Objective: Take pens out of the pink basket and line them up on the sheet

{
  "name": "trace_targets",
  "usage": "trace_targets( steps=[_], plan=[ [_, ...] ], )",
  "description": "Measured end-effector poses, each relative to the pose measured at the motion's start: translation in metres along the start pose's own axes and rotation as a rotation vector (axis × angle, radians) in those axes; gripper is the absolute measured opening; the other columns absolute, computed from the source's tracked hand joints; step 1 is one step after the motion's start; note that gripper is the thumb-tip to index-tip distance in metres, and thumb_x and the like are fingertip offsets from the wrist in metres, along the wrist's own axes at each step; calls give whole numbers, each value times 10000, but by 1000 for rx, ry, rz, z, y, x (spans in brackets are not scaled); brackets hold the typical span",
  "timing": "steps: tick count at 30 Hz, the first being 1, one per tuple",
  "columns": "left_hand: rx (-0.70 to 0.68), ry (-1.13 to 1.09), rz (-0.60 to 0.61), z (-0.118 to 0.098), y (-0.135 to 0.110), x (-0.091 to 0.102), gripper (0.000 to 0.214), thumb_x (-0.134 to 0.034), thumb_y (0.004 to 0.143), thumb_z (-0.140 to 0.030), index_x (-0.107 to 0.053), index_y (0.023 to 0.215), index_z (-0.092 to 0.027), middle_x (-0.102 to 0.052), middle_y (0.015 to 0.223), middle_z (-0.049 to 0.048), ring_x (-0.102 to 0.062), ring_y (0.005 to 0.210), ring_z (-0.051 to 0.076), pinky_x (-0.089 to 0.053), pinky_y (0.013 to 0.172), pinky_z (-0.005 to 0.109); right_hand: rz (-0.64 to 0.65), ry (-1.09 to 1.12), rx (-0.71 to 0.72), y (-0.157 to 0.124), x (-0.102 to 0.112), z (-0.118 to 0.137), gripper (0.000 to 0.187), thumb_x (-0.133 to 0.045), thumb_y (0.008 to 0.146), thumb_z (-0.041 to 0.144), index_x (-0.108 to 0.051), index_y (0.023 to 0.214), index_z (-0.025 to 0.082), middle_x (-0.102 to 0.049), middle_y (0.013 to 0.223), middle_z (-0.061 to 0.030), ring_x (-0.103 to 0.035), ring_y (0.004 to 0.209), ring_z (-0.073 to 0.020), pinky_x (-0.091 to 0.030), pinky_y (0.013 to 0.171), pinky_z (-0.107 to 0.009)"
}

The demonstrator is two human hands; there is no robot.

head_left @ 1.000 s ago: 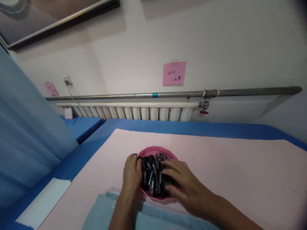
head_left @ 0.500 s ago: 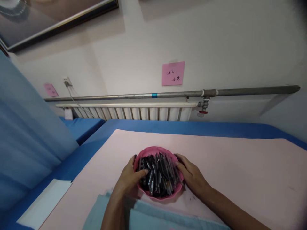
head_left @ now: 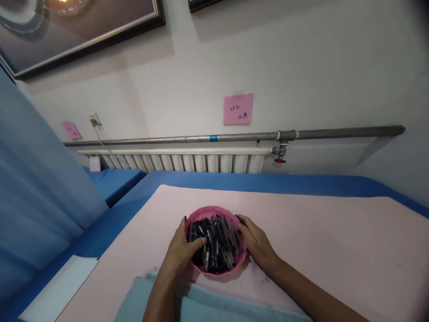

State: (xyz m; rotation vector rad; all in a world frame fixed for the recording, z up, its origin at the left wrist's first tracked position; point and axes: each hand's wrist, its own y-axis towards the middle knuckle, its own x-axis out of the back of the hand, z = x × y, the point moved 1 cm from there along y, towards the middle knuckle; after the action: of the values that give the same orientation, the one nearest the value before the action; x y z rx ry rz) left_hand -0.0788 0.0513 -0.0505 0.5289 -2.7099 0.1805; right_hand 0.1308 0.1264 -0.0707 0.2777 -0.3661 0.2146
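Observation:
A round pink basket [head_left: 217,273] with a wavy rim stands on the pink sheet [head_left: 295,232]. Heaped inside it are several pens [head_left: 217,241], mostly black with clear parts. My left hand [head_left: 182,246] grips the basket's left side, its thumb reaching over the rim onto the pens and its fingers around the outside. On the right side, my right hand [head_left: 258,243] is closed against the rim, with some fingers hidden behind it. Just below the basket lies a folded light blue cloth [head_left: 201,304].
A white paper [head_left: 60,288] lies at the left edge of the blue bed [head_left: 254,180]. Behind the bed are a radiator [head_left: 201,163], a metal pipe [head_left: 187,139] and a red-handled valve [head_left: 279,160]. A blue curtain [head_left: 43,192] hangs at left.
The view has tilted up and shifted slightly, so the basket sits a little further left in the picture. Both hands keep their hold on its sides.

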Motion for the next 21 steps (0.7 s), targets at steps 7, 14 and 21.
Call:
trace_targets(
  steps=[7,14,21],
  plan=[
    [78,92,-299,-12,-5,15,538,-441,807,-401,-417,1259,-109,-505,1257,162,-500,1127,243,-408,918,339,-99,63,-31,3,2,-7,334,-344,855,432,-575,930,203,-648,950,-52,-591,918,-205,-440,855,-352],
    [-4,106,-537,-19,-12,21,344,-354,817,-457,-556,971,-224,-650,896,42,-598,852,208,-452,782,325,-209,139,-68,9,3,-4,292,-328,826,414,-531,773,211,-637,734,-29,-619,685,-190,-495,651,-312],
    [-326,-42,-394,-124,-65,-6,370,-467,741,-561,-587,817,-219,-596,653,-11,-541,601,153,-443,569,246,-253,221,-120,13,5,4,244,-348,807,383,-510,735,215,-610,667,-8,-586,560,-166,-473,559,-290]
  ],
)
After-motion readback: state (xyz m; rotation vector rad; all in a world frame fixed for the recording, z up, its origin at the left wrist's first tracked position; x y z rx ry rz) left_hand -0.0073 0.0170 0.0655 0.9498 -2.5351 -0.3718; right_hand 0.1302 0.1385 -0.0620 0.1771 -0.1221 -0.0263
